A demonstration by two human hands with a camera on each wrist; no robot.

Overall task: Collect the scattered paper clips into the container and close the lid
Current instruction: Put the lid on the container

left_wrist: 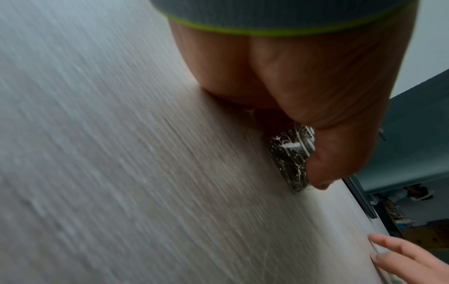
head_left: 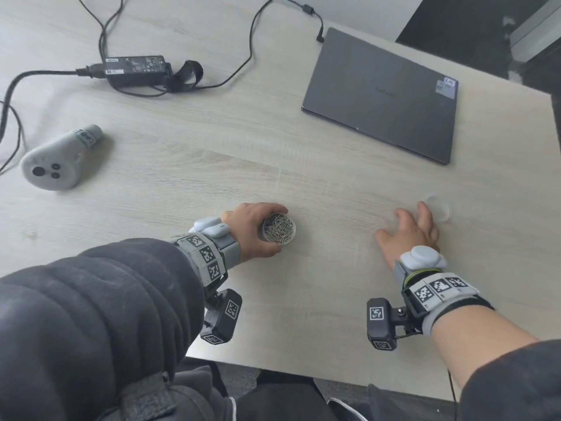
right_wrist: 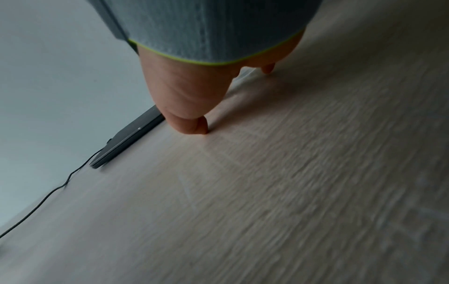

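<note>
A small round clear container (head_left: 278,230), packed with silver paper clips and with no lid on, stands on the pale wooden table (head_left: 212,165). My left hand (head_left: 247,229) grips it around the side; in the left wrist view the thumb (left_wrist: 323,173) curls against the container (left_wrist: 289,159). A clear round lid (head_left: 439,208) lies flat to the right. My right hand (head_left: 414,227) is spread flat on the table, its fingertips at the lid's near edge. The right wrist view shows only the thumb (right_wrist: 192,125) on the wood; the lid is hidden there.
A closed grey laptop (head_left: 382,95) lies at the back right. A black power adapter (head_left: 136,68) with cables sits at the back left, and a grey handheld controller (head_left: 57,161) on the left. The table's front edge (head_left: 303,369) runs near my body.
</note>
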